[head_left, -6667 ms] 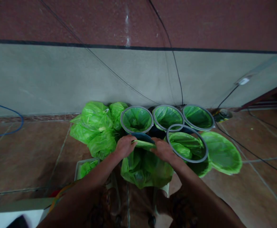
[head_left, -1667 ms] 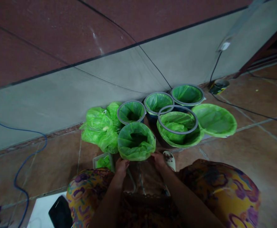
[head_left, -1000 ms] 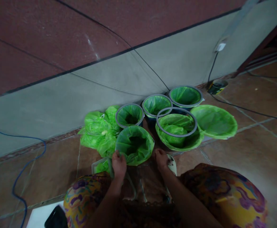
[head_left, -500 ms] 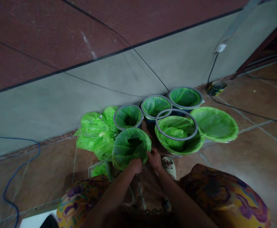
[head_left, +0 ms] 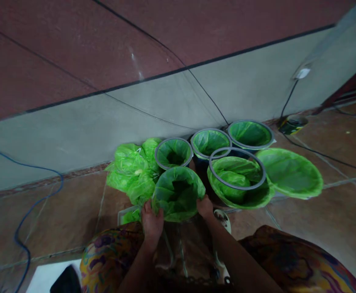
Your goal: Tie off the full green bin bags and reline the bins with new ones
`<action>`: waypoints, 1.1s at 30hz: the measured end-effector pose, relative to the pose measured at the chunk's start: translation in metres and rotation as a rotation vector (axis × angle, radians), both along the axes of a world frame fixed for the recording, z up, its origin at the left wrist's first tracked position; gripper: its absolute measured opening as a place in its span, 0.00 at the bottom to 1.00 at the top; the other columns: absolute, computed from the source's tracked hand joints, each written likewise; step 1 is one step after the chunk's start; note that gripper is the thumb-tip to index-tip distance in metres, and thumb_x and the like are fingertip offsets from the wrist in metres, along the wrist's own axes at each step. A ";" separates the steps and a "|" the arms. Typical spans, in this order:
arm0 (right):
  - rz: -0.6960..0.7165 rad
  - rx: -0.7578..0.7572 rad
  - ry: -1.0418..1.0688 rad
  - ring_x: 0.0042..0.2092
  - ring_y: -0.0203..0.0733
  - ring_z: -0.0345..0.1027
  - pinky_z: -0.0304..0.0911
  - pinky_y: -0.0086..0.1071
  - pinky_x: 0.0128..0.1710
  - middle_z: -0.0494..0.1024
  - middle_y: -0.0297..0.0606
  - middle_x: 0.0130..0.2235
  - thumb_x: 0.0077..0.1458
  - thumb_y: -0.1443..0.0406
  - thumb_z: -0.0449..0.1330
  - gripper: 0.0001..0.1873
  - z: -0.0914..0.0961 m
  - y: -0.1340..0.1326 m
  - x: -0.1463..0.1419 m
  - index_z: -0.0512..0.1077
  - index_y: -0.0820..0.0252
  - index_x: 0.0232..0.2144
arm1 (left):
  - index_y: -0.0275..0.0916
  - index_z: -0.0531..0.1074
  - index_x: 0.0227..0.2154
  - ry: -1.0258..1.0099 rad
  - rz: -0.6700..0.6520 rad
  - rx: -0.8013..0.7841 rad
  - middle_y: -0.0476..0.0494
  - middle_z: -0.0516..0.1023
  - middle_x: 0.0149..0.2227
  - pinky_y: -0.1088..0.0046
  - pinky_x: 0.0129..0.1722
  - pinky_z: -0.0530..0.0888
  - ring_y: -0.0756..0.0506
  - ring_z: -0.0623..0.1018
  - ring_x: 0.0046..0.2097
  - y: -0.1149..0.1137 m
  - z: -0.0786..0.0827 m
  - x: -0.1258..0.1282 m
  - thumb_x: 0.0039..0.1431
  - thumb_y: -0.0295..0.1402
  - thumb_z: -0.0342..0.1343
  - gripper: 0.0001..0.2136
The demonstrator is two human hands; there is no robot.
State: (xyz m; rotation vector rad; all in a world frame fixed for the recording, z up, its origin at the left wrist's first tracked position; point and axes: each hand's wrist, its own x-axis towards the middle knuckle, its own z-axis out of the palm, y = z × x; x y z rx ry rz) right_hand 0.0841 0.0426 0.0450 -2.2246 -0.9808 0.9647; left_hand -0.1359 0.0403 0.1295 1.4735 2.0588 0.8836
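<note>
A small bin lined with a green plastic bag (head_left: 178, 193) stands on the floor right in front of me. My left hand (head_left: 151, 219) grips the bag's folded-over edge at the bin's lower left side. On the lower right side my right hand (head_left: 205, 206) holds the bag's edge too. The bag is turned down over the whole rim, hiding the bin underneath. My fingers are curled against the plastic on both sides.
Behind stand several more bag-lined bins with grey rings (head_left: 173, 152), a larger one (head_left: 237, 181) and a wide green-covered basin (head_left: 289, 173). A heap of tied green bags (head_left: 129, 171) lies left. Cables (head_left: 28, 211) run along the tiled floor and wall.
My left hand moved from the bin's front middle to its lower left side. My right hand stayed at the lower right edge. The view shifted slightly.
</note>
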 end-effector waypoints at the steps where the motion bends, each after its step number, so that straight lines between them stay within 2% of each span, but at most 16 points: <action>1: -0.002 -0.009 -0.015 0.48 0.61 0.75 0.65 0.43 0.44 0.79 0.62 0.43 0.56 0.62 0.56 0.22 0.003 -0.002 0.000 0.69 0.72 0.49 | 0.40 0.68 0.49 0.030 0.029 -0.004 0.33 0.73 0.52 0.51 0.62 0.63 0.31 0.69 0.60 0.005 -0.001 -0.008 0.49 0.28 0.62 0.22; 4: -0.036 0.033 -0.112 0.56 0.64 0.68 0.62 0.46 0.51 0.72 0.71 0.52 0.59 0.54 0.53 0.33 0.012 -0.006 -0.002 0.63 0.79 0.56 | 0.36 0.67 0.51 0.097 0.051 -0.004 0.30 0.73 0.53 0.52 0.60 0.65 0.32 0.70 0.59 0.032 -0.003 -0.019 0.53 0.30 0.60 0.21; 6: -0.059 0.111 -0.174 0.59 0.63 0.64 0.59 0.47 0.55 0.70 0.70 0.55 0.62 0.53 0.47 0.35 0.016 0.001 -0.003 0.62 0.80 0.58 | 0.34 0.67 0.51 0.144 0.010 -0.002 0.29 0.73 0.53 0.54 0.60 0.65 0.32 0.71 0.59 0.061 -0.001 -0.015 0.56 0.31 0.57 0.20; 10: -0.081 0.228 -0.132 0.58 0.56 0.66 0.58 0.43 0.56 0.73 0.61 0.55 0.65 0.55 0.40 0.32 0.017 0.042 0.004 0.67 0.73 0.57 | 0.33 0.72 0.47 0.171 -0.079 -0.030 0.28 0.75 0.52 0.57 0.61 0.64 0.32 0.71 0.59 0.131 0.003 0.000 0.58 0.33 0.55 0.15; 12: -0.081 0.200 -0.074 0.56 0.52 0.68 0.60 0.40 0.55 0.74 0.58 0.53 0.66 0.56 0.39 0.31 0.014 0.068 0.010 0.70 0.71 0.55 | 0.34 0.73 0.44 0.141 -0.083 -0.108 0.29 0.76 0.52 0.56 0.62 0.62 0.32 0.70 0.60 0.159 -0.002 0.006 0.57 0.34 0.56 0.13; 14: -0.057 0.154 -0.040 0.52 0.51 0.71 0.62 0.40 0.52 0.78 0.57 0.48 0.66 0.56 0.38 0.31 0.008 0.087 0.017 0.73 0.70 0.49 | 0.35 0.74 0.41 0.089 -0.088 -0.184 0.28 0.78 0.50 0.56 0.61 0.63 0.32 0.72 0.59 0.176 -0.012 0.008 0.56 0.35 0.58 0.12; 18: 0.042 0.157 -0.017 0.43 0.49 0.74 0.64 0.37 0.46 0.81 0.50 0.36 0.66 0.56 0.40 0.29 -0.004 0.096 0.022 0.78 0.65 0.37 | 0.37 0.74 0.34 0.000 -0.140 -0.256 0.31 0.81 0.43 0.60 0.54 0.69 0.34 0.78 0.51 0.178 -0.041 0.007 0.53 0.39 0.62 0.11; 20: 0.097 0.182 -0.014 0.43 0.47 0.74 0.64 0.35 0.46 0.81 0.47 0.39 0.65 0.57 0.44 0.25 -0.008 0.091 0.022 0.77 0.63 0.41 | 0.39 0.73 0.31 -0.030 -0.161 -0.275 0.35 0.82 0.39 0.63 0.53 0.70 0.36 0.79 0.48 0.173 -0.052 0.005 0.53 0.40 0.62 0.10; 22: 0.138 0.191 -0.034 0.43 0.47 0.74 0.64 0.34 0.46 0.81 0.46 0.42 0.64 0.59 0.48 0.21 -0.011 0.086 0.022 0.74 0.63 0.50 | 0.41 0.72 0.30 -0.043 -0.177 -0.289 0.38 0.81 0.35 0.64 0.53 0.70 0.37 0.79 0.47 0.169 -0.059 0.004 0.53 0.40 0.62 0.09; 25: 0.192 0.151 -0.093 0.40 0.48 0.75 0.64 0.34 0.42 0.81 0.46 0.39 0.61 0.65 0.51 0.21 -0.010 0.081 0.024 0.69 0.64 0.55 | 0.42 0.71 0.28 -0.045 -0.215 -0.303 0.41 0.79 0.32 0.63 0.55 0.68 0.36 0.78 0.47 0.169 -0.061 0.002 0.53 0.37 0.62 0.07; 29: 0.198 0.081 -0.139 0.39 0.49 0.75 0.63 0.34 0.39 0.81 0.47 0.35 0.59 0.69 0.51 0.18 -0.004 0.070 0.025 0.71 0.64 0.50 | 0.42 0.73 0.29 -0.026 -0.291 -0.310 0.43 0.78 0.31 0.61 0.58 0.65 0.36 0.77 0.48 0.167 -0.055 0.002 0.51 0.33 0.63 0.04; 33: 0.143 0.001 -0.169 0.40 0.52 0.76 0.63 0.37 0.39 0.80 0.51 0.35 0.59 0.70 0.50 0.17 -0.003 0.047 0.016 0.70 0.65 0.49 | 0.43 0.77 0.36 -0.060 -0.345 -0.253 0.41 0.80 0.39 0.59 0.60 0.63 0.35 0.77 0.50 0.154 -0.056 0.004 0.51 0.29 0.62 0.09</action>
